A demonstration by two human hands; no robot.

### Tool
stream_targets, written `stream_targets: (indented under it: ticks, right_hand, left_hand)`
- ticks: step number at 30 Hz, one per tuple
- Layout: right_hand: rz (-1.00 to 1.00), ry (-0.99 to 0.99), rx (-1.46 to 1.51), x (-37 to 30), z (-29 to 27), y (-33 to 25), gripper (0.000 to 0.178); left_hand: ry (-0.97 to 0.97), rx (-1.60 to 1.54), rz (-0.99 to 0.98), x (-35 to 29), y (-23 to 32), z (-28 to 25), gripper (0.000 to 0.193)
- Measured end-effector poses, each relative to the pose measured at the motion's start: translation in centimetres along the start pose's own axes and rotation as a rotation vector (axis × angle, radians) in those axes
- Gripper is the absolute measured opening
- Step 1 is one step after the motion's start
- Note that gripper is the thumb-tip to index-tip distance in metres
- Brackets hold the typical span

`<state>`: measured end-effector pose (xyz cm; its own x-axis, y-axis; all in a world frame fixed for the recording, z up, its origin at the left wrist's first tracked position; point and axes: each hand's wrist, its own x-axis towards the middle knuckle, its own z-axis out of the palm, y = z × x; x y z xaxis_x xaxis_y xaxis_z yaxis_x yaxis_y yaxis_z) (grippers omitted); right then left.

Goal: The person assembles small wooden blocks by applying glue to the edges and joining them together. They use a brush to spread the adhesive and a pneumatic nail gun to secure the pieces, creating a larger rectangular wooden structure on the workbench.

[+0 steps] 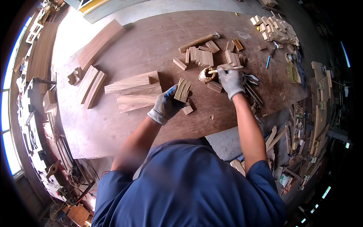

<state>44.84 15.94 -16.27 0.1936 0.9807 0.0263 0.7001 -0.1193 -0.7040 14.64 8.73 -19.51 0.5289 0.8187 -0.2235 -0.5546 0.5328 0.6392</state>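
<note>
My gloved left hand (pixel 166 105) is closed around a small wooden block (pixel 183 90), whose upturned face has a wavy, yellowish-brown coating that looks like glue. In my gloved right hand (pixel 230 80) is a slim, light wooden stick (pixel 237 68), held nearly level. Its left end reaches the mouth of a small round pot (pixel 206 77) crusted with tan residue. I cannot make out whether that end has bristles. A small wood piece (pixel 214 86) lies just below the pot, and another small block (pixel 187 109) rests beside my left hand.
Broad boards (pixel 140 99) lie left of my left hand. Stacked small blocks (pixel 204 57) and a round wooden bar (pixel 196 42) sit beyond the pot. Metal tools (pixel 252 90) lie right of my right hand, near a blue pen (pixel 268 61). Pale blocks (pixel 276 30) are piled far right.
</note>
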Motion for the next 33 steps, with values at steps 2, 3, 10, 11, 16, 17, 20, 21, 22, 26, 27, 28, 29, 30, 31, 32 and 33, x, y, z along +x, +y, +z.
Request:
stream_targets:
  ticks: [2, 3, 10, 11, 16, 17, 20, 21, 22, 26, 27, 28, 29, 30, 31, 32, 33]
  right_hand:
    - [-0.094, -0.029, -0.047, 0.7, 1.5, 0.7, 0.025]
    - [-0.104, -0.055, -0.080, 1.0, 2.3, 0.7, 0.024]
    - [0.043, 0.009, 0.095, 1.2, 0.6, 1.0, 0.026]
    - [0.158, 0.008, 0.188, 1.2, -0.3, 1.0, 0.026]
    - [0.355, 0.057, 0.497, -0.2, -2.3, 0.5, 0.017]
    - [0.386, 0.052, 0.530, -0.4, -2.4, 0.4, 0.017]
    - [0.498, 0.019, 0.623, -1.3, -2.7, 0.1, 0.017]
    - [0.554, 0.053, 0.614, -1.5, -2.9, 1.0, 0.022]
    - [0.555, 0.088, 0.682, -1.7, -3.2, 1.5, 0.024]
    - [0.466, 0.016, 0.953, -3.8, -5.5, 1.6, 0.029]
    - [0.445, -0.014, 0.995, -4.7, -6.6, 0.6, 0.029]
    - [0.348, -0.065, 1.005, -5.7, -7.0, -0.9, 0.029]
    - [0.302, -0.087, 0.934, -6.6, -7.4, -2.8, 0.030]
    - [0.256, -0.109, 0.864, -7.5, -7.6, -4.7, 0.030]
    - [0.214, -0.130, 0.794, -8.2, -7.5, -6.2, 0.030]
    - [0.169, -0.135, 0.806, -8.7, -7.3, -7.1, 0.030]
    - [0.141, -0.144, 0.774, -9.1, -7.0, -7.8, 0.029]
  left_hand:
    - [0.004, -0.003, 0.002, 0.0, -0.3, 0.0, 0.056]
    - [0.013, 0.076, 0.033, 0.0, -0.4, 0.1, 0.054]
    - [-0.045, -0.474, -0.138, 0.1, 0.6, 0.2, 0.046]
    - [-0.005, -0.194, -0.062, -0.1, 0.4, 0.2, 0.044]
    - [-0.022, -0.265, -0.051, 0.3, -0.8, -1.0, 0.044]
    - [-0.014, -0.321, -0.078, 0.5, -1.0, -1.3, 0.045]
    - [0.009, -0.448, -0.141, 0.7, -1.0, -1.4, 0.047]
    - [0.008, -0.462, -0.151, 0.8, -0.8, -1.3, 0.047]
    - [0.011, -0.476, -0.158, 0.6, -0.8, -1.3, 0.047]
    - [0.089, -0.220, -0.069, 0.5, -0.9, -0.9, 0.049]
    - [0.074, -0.167, -0.051, 0.3, -0.8, -0.8, 0.050]
    - [0.058, -0.111, -0.034, 0.3, -0.7, -0.8, 0.050]
    - [0.048, -0.150, -0.043, 0.3, -0.7, -0.8, 0.051]
    - [0.039, -0.188, -0.052, 0.3, -0.7, -0.9, 0.051]
    - [0.036, -0.321, -0.091, 0.5, -0.7, -1.0, 0.051]
    - [0.033, -0.454, -0.129, 0.6, -0.7, -1.1, 0.051]
    - [0.014, -0.464, -0.128, 0.6, -0.6, -0.9, 0.050]
